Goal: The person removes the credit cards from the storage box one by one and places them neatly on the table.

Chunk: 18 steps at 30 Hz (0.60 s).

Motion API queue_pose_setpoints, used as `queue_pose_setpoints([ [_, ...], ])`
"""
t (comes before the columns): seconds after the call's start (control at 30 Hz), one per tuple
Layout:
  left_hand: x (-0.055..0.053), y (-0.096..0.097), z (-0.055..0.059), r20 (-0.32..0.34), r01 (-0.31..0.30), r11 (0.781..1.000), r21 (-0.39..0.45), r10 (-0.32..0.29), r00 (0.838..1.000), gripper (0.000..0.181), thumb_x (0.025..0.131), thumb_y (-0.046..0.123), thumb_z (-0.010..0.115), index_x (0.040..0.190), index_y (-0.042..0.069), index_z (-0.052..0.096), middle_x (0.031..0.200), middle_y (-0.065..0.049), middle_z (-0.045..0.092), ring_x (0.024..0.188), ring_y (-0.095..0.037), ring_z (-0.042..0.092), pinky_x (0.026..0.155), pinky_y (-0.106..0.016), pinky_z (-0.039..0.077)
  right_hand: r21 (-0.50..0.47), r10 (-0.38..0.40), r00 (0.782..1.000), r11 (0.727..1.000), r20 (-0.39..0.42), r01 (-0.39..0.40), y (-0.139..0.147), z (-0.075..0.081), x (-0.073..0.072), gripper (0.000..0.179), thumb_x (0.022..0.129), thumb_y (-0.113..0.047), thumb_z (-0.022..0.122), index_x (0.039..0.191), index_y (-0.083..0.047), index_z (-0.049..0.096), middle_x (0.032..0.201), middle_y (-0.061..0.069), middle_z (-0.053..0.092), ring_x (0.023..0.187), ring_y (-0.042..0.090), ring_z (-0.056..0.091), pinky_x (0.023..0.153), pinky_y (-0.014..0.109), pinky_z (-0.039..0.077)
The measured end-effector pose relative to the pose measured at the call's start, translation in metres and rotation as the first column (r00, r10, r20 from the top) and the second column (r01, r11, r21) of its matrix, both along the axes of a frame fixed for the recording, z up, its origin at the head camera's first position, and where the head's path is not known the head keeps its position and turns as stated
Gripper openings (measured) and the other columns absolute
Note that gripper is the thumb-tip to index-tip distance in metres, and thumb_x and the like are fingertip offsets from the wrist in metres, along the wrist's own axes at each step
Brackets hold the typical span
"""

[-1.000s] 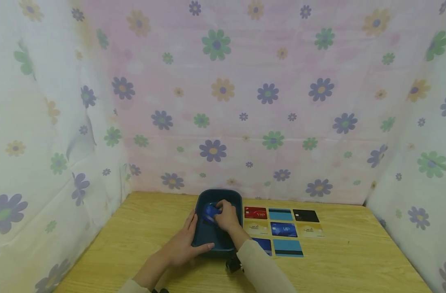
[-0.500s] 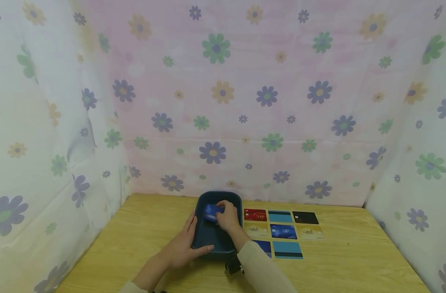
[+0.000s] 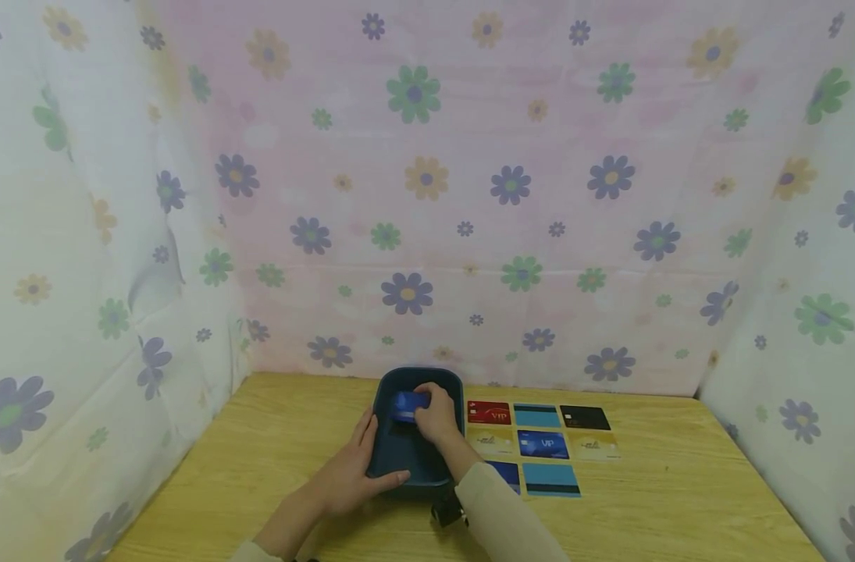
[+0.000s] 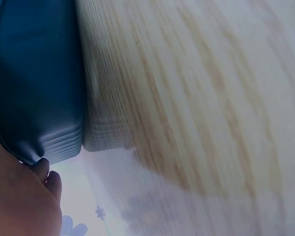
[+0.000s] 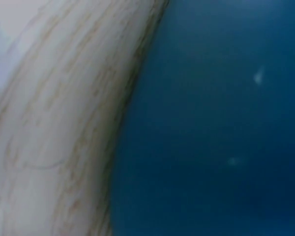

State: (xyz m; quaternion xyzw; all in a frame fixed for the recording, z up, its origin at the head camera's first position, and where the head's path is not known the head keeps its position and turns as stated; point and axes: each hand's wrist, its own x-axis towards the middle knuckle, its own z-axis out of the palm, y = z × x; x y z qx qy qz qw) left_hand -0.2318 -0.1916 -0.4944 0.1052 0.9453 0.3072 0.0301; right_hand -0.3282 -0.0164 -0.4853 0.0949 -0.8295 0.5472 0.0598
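Observation:
A dark blue plastic bin (image 3: 416,463) sits on the table near the back edge. My left hand (image 3: 339,474) holds its near left corner, fingers along the left side and thumb across the near rim. Inside the bin, my right hand (image 3: 437,417) pinches a blue card (image 3: 408,406) by its right end. The left wrist view has the bin (image 4: 37,73) at its left, with part of the left hand (image 4: 22,196) at the rim. Only a blurred blue wall of the bin (image 5: 201,137) and the table appear in the right wrist view; the right hand is out of sight there.
Right of the bin, cards lie in rows: a red card (image 3: 489,413), a black card (image 3: 586,417), a blue VIP card (image 3: 543,444), light blue striped cards (image 3: 551,479) and pale gold ones (image 3: 593,444). Flowered cloth (image 3: 469,195) encloses the wooden table (image 3: 680,484).
The blue card in my right hand has turned from a slant to nearly level, showing more of its face. My left hand stays on the bin.

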Motion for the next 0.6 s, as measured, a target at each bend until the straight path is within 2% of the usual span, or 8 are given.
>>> queue_pose_setpoints([
  [0.13, 0.0004, 0.0005, 0.0008, 0.008, -0.001, 1.0, 0.011, 0.001, 1.0, 0.118, 0.088, 0.072, 0.064, 0.165, 0.006, 0.005, 0.172, -0.013, -0.005, 0.15, -0.043, 0.027, 0.114, -0.061, 0.035, 0.011, -0.008, 1.0, 1.0, -0.02, 0.008, 0.0004, 0.0001, -0.0002, 0.036, 0.08, 0.012, 0.059, 0.113, 0.0, 0.068, 0.116, 0.02, 0.067, 0.099, 0.032, 0.061, 0.089, 0.05, 0.053],
  [0.37, 0.0002, 0.0027, 0.0052, 0.015, 0.001, 1.0, 0.021, -0.002, 1.0, 0.12, 0.087, 0.074, 0.063, 0.165, 0.006, 0.004, 0.172, -0.013, -0.006, 0.151, -0.043, 0.026, 0.115, -0.061, 0.034, 0.005, -0.013, 0.999, 1.0, -0.031, 0.013, -0.0005, 0.0011, -0.0007, 0.038, 0.081, 0.012, 0.056, 0.114, -0.003, 0.068, 0.119, 0.018, 0.067, 0.098, 0.031, 0.059, 0.087, 0.047, 0.051],
  [0.6, -0.0002, 0.0008, 0.0052, 0.02, 0.01, 1.0, 0.006, -0.01, 1.0, 0.117, 0.089, 0.072, 0.063, 0.164, 0.004, 0.006, 0.172, -0.012, -0.008, 0.148, -0.044, 0.031, 0.112, -0.061, 0.037, -0.02, 0.003, 1.0, 1.0, -0.028, -0.004, 0.0009, 0.0061, -0.0012, 0.037, 0.086, 0.012, 0.055, 0.115, -0.007, 0.069, 0.123, 0.016, 0.066, 0.101, 0.028, 0.058, 0.09, 0.046, 0.049],
])
